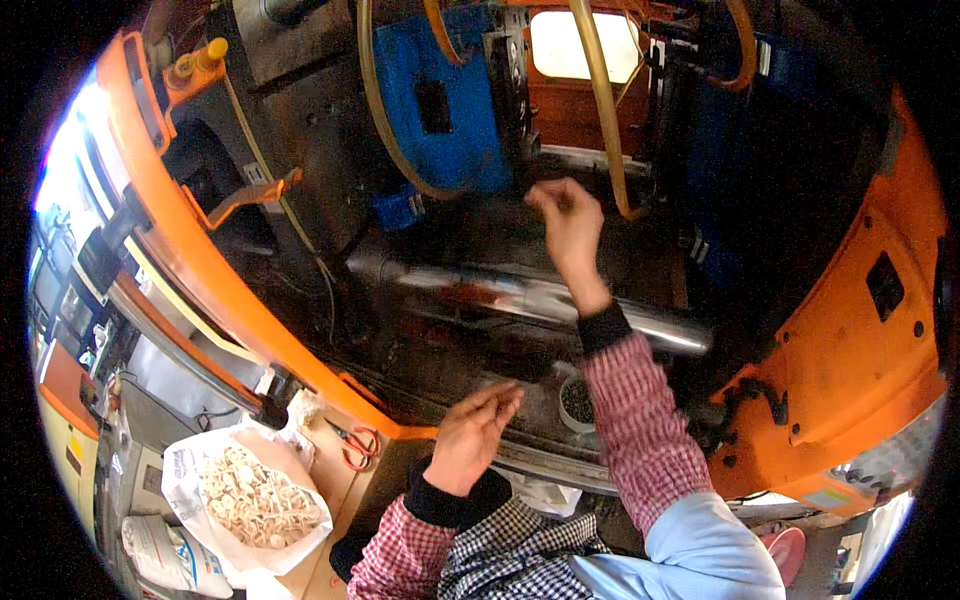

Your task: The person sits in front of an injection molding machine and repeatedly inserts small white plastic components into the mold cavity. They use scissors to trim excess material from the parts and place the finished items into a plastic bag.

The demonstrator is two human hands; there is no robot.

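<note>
Overhead, right hand [568, 222] fingers pinched, left hand [472, 435] loosely open, one scissors [355, 443], one cup [577, 402].

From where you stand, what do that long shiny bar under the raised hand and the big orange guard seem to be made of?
The bar looks like polished steel: silvery, with bright streaks of reflected light. The orange guard seems painted sheet metal: flat, matte, with bolt holes and grime. The right hand is raised above the bar; what it pinches is too small to tell.
</note>
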